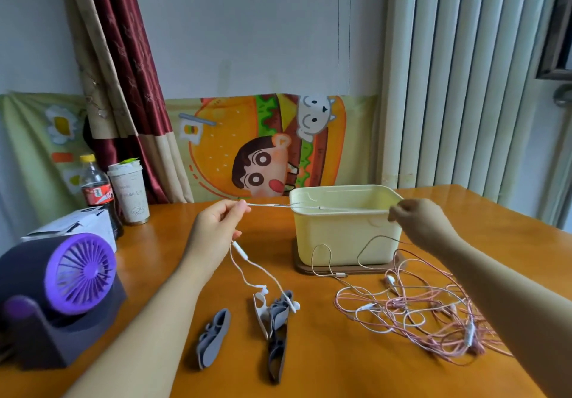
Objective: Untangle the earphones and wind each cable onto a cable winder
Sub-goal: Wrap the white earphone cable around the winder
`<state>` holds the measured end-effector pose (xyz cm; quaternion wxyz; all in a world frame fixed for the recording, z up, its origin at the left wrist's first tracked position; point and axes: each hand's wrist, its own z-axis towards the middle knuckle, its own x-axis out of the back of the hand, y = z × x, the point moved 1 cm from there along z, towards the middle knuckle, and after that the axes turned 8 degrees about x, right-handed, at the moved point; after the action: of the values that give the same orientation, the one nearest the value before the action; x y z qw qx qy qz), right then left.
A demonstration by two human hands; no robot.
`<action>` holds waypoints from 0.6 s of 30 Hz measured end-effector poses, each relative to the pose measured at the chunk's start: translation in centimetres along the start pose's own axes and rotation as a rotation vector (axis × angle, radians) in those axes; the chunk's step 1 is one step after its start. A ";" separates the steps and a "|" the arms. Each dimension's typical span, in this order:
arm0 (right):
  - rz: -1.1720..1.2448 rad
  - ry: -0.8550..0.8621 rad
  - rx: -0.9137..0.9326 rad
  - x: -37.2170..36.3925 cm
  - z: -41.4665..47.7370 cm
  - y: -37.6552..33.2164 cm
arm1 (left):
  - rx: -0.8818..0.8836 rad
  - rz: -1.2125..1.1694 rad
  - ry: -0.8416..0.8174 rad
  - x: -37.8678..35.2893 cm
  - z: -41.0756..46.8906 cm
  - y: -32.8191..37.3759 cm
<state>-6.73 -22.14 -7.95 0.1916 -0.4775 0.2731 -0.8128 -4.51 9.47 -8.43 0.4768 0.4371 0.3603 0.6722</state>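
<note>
A white earphone cable (272,205) is stretched level between my two hands, in front of the yellow tub. My left hand (216,224) pinches one end of that span; the remote and two earbuds (263,288) hang from it down to the table. My right hand (414,216) pinches the other end near the tub's right rim. A tangle of pink and white earphone cables (427,311) lies on the table at the right. Three flat cable winders lie in front: a grey one (215,337), a white-and-grey one (272,308) and a dark one (277,354).
A pale yellow tub (343,243) stands on a brown board mid-table. At the left are a purple desk fan (71,277), a white box (77,224), a cola bottle (96,190) and a paper cup (130,193). The orange table (340,366) runs to a wall.
</note>
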 end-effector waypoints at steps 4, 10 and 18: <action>-0.380 -0.134 0.222 -0.6 -1.0 -1.9 | -0.141 -0.017 -0.044 -0.7 0.2 2.6; 0.636 -0.402 0.382 -1.1 -4.6 -12.6 | -0.338 0.061 -0.283 -3.4 -1.4 7.2; 0.558 -0.527 0.294 1.5 -4.2 -12.2 | -0.157 -0.059 -0.369 -1.3 -0.9 5.4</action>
<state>-11.73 -12.45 -0.95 0.5343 -0.5447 0.2145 -0.6098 -6.92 6.60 -4.19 0.5867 0.5037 0.2260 0.5924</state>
